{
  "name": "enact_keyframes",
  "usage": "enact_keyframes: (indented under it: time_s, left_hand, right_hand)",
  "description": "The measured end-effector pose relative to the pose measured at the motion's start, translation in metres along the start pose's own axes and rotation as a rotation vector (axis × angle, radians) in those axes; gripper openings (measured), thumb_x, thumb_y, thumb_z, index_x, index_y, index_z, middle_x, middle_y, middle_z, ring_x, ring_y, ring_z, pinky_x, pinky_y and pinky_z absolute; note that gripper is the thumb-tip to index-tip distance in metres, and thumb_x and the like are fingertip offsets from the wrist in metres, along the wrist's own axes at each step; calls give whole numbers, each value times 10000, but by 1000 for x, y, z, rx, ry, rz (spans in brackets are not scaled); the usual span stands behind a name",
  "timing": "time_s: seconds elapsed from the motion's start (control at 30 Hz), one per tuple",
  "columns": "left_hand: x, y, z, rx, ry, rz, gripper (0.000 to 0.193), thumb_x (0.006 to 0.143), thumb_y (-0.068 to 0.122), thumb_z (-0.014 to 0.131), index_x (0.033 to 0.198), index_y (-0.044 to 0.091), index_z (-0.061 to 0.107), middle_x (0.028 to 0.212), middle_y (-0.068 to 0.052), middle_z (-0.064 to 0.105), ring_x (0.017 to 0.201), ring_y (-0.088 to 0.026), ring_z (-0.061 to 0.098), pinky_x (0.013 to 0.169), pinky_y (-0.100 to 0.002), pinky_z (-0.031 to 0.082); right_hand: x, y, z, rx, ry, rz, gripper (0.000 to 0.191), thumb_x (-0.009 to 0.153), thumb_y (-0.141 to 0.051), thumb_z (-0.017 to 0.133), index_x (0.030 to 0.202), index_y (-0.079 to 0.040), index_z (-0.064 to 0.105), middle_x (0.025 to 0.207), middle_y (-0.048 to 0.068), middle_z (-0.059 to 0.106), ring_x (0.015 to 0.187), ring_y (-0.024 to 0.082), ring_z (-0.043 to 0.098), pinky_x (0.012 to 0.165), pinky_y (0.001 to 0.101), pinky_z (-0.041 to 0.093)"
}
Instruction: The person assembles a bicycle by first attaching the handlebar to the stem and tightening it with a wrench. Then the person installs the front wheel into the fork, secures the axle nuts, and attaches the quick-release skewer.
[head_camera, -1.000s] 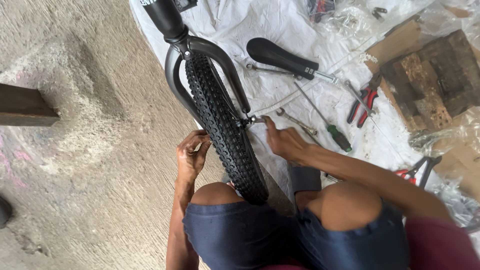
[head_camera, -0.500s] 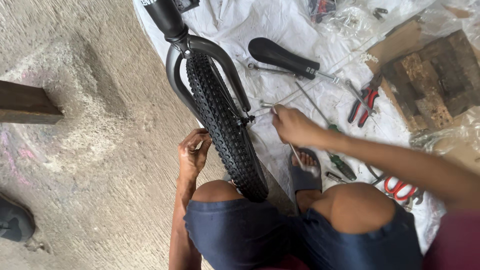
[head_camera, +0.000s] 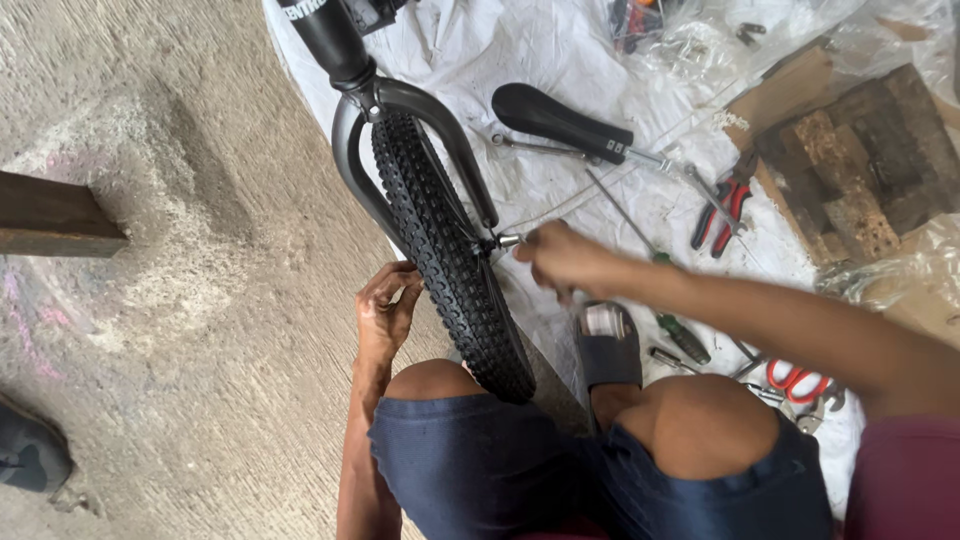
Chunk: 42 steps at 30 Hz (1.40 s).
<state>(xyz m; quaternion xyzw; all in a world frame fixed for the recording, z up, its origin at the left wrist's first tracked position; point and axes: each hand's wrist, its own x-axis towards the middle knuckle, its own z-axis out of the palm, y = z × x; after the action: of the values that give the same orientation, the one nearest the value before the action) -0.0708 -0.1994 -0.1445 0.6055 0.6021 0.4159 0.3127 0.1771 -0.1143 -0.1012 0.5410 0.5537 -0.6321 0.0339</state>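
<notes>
The right hand (head_camera: 560, 258) is closed around something small and shiny at the wheel's axle (head_camera: 505, 241); the blur hides just what it grips. The left hand (head_camera: 388, 305) sits on the other side of the tyre (head_camera: 445, 255), fingers curled against the tread, whether gripping or only pressing I cannot tell.

The wheel stands upright between the two hands and between the person's knees, held in a black fork (head_camera: 400, 120). Its long line runs from the knees up and away toward the fork crown, which points off from the person.

Past the right hand a white sheet (head_camera: 600, 40) lies on the ground. On it, just beyond the knuckles, is a black saddle (head_camera: 555, 118) on its post, lying across. Further right are red-handled pliers (head_camera: 725, 205), and beyond them a worn wooden block (head_camera: 850, 160) on brown cardboard. Under the right forearm lie a green-handled screwdriver (head_camera: 680, 335) and red-handled cutters (head_camera: 795, 380). Clear plastic wrap (head_camera: 900, 275) lies crumpled at the far right, its contents too vague to tell.
</notes>
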Motion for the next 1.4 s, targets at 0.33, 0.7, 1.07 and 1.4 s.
enact_keyframes:
  time_s: [0.33, 0.7, 1.07, 1.4]
  left_hand:
    - [-1, -2, -2, 26, 2, 43, 39, 913, 42, 750, 931, 76, 738, 1075, -53, 751, 979, -183, 753, 797, -319, 617]
    - [-3, -6, -2, 160, 12, 52, 44, 910, 39, 757, 901, 74, 732, 1078, -54, 761, 972, -190, 758, 773, -319, 614]
    - [-2, -6, -2, -80, 1, -21, 59, 896, 22, 736, 931, 66, 719, 1090, -66, 737, 1002, -193, 733, 779, -322, 637]
    - [-3, -3, -2, -41, -1, -5, 86, 896, -19, 750, 943, 47, 722, 1088, -77, 744, 965, -191, 731, 782, -303, 633]
  right_hand:
    - [16, 46, 35, -535, 234, -324, 563, 1032, -182, 403, 1513, 55, 232, 485, 100, 562, 326, 237, 437, 326, 418, 382]
    - [-5, -12, -6, 51, -27, 170, 414, 1078, -200, 427, 1264, 156, 527, 585, 52, 545, 378, 148, 466, 317, 316, 405]
    - [46, 78, 30, -605, 395, -591, 547, 1033, -82, 395, 1505, 88, 176, 535, 82, 516, 332, 192, 423, 278, 355, 336]
    - [40, 69, 36, -453, 372, -651, 510, 1069, -178, 407, 1505, 50, 273, 627, 133, 585, 367, 225, 444, 319, 406, 374]
